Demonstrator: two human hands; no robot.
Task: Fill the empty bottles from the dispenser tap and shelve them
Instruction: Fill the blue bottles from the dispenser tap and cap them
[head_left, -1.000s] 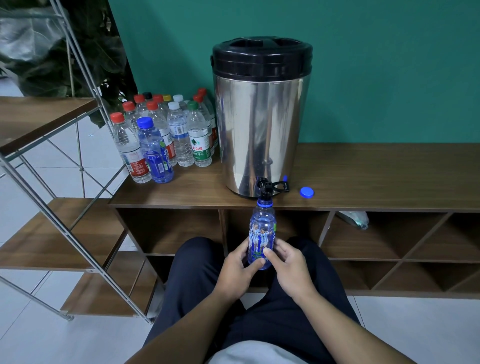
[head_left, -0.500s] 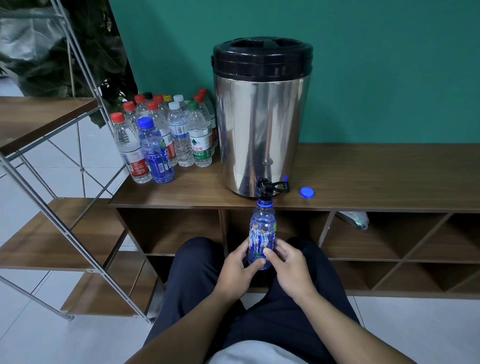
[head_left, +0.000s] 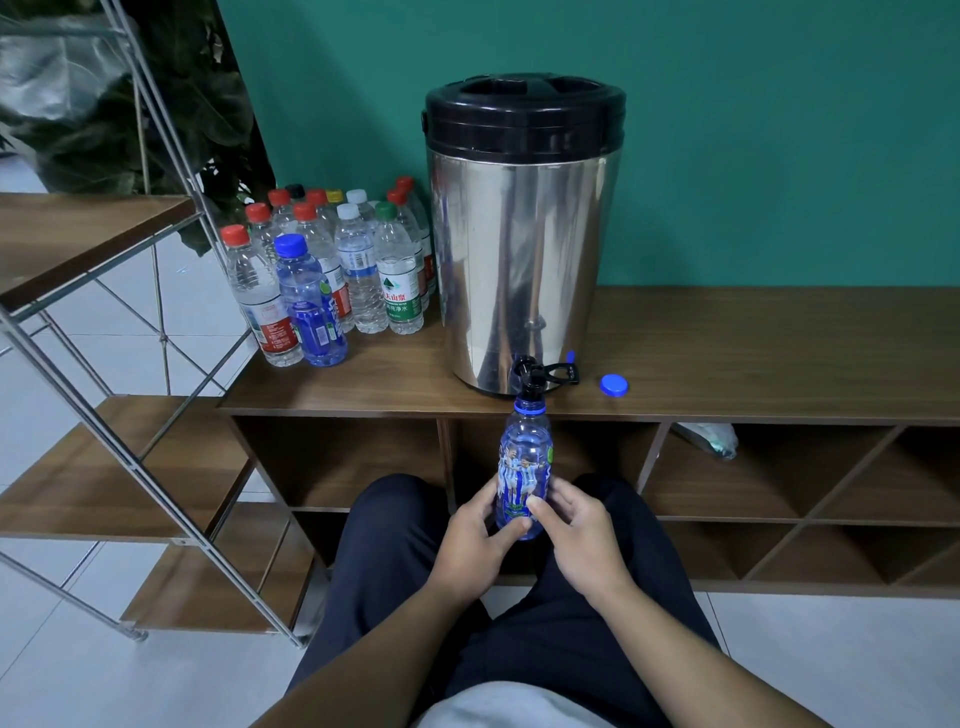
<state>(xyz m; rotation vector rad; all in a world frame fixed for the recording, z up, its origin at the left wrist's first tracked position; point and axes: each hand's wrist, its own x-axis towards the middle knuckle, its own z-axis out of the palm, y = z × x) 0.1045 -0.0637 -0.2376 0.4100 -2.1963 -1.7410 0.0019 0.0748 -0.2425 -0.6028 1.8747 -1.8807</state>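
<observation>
A small blue bottle (head_left: 524, 462) with a picture label stands upright under the black tap (head_left: 535, 375) of the steel dispenser (head_left: 519, 249), its open neck right below the spout. My left hand (head_left: 475, 543) and my right hand (head_left: 576, 535) both hold the bottle's lower part, thumbs across the front. Its blue cap (head_left: 614, 385) lies on the wooden counter (head_left: 753, 353) right of the tap. A cluster of capped bottles (head_left: 332, 270) stands left of the dispenser.
A metal-framed shelf unit (head_left: 98, 457) with wooden boards stands at the left. Open cubbies (head_left: 779, 483) run under the counter; one holds a crumpled plastic item (head_left: 709, 439). A dark plant (head_left: 130, 93) is at the back left. My knees are below the bottle.
</observation>
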